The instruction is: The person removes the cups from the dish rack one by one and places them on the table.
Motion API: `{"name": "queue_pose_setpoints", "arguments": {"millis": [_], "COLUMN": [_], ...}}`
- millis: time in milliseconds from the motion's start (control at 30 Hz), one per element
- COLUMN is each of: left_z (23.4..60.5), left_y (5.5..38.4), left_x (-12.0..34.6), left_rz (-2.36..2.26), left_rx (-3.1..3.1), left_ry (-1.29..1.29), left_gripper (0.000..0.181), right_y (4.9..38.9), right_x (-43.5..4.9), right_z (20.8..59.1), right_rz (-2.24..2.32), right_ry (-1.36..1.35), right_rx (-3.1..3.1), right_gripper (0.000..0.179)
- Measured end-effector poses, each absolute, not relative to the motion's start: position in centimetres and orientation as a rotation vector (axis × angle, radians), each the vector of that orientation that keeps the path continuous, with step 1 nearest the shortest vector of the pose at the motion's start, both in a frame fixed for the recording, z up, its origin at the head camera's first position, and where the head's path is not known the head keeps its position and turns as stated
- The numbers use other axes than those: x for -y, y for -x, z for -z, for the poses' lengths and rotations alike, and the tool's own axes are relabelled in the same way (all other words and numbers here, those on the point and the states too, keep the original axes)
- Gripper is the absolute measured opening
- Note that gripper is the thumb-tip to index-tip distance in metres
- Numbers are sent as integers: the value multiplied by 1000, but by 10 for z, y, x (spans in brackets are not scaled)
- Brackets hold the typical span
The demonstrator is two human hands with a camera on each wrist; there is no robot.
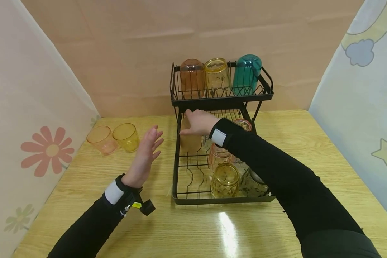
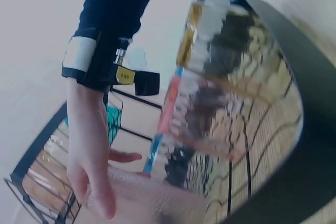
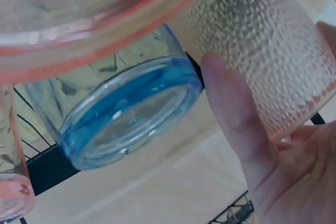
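Note:
In the head view my right hand (image 1: 200,123) reaches over the lower tier of a black two-tier dish rack (image 1: 175,172). It grips a textured pinkish glass (image 1: 191,143) at that tier's back left, under the upper tier. The right wrist view has the thumb along the side of this bumpy glass (image 3: 262,51), with a blue-tinted glass (image 3: 136,114) beside it. My left hand (image 1: 145,154) hovers left of the rack, fingers spread and holding nothing. From the left wrist view, the right hand (image 2: 92,166) is around the pinkish glass (image 2: 152,198).
An orange glass (image 1: 192,79), a yellow glass (image 1: 217,77) and a teal glass (image 1: 246,75) stand on the upper tier. Lower-tier glasses include a yellow one (image 1: 225,182) at the front. A pink tumbler (image 1: 103,141) and a yellow tumbler (image 1: 127,138) sit on the table, left.

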State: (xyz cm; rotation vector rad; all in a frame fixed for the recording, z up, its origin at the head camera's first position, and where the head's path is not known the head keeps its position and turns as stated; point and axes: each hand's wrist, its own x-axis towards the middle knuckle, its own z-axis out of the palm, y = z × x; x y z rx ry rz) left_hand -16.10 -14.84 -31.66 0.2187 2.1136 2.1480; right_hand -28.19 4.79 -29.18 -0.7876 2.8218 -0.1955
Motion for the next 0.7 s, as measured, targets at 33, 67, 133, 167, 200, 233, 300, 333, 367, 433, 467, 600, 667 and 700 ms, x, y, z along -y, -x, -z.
{"name": "queue_pose_setpoints", "arguments": {"millis": [33,67,133,167,200,233,300,333,367,433,467,600,667,700], "left_z": [315,314,313,312,311,311,310,310,310,309,309,307,306,305], "left_y": [160,158,155,154,153,151,150,149,148,147,147,146,145,145], "left_x": [147,145,142,141,140,140,138,138,137,135,134,127,123,120], "left_rz": [-2166,-2185,-2223,-2241,-2262,-2280,-2317,-2335,-2353,-2387,-2405,-2472,-2501,-2512], "left_rx": [-2098,-2080,-2040,-2016,-1993,-1974,-1939,-1921,-1904,-1872,-1853,-1766,-1723,-1700], "left_ry": [-218,-214,-197,-188,-180,-171,-152,-144,-141,-129,-122,-79,-54,-43], "left_gripper": [70,70,70,70,69,69,69,69,69,71,72,76,77,79], "right_y": [279,276,269,265,261,258,250,246,242,235,230,214,206,203], "right_x": [-50,-53,-59,-62,-65,-68,-74,-78,-81,-88,-91,-106,-111,-113], "right_z": [289,286,282,279,276,274,271,269,267,266,265,263,261,261], "right_rz": [215,232,274,301,335,372,445,483,523,608,648,822,919,972], "right_ry": [783,783,790,786,782,777,757,745,732,723,722,731,711,694], "right_rx": [-2832,-2845,-2867,-2876,-2888,-2902,-2925,-2934,-2939,-2931,-2919,-2883,-2888,-2888], "right_gripper": [90,91,91,92,92,91,90,90,89,84,81,71,69,68]}}
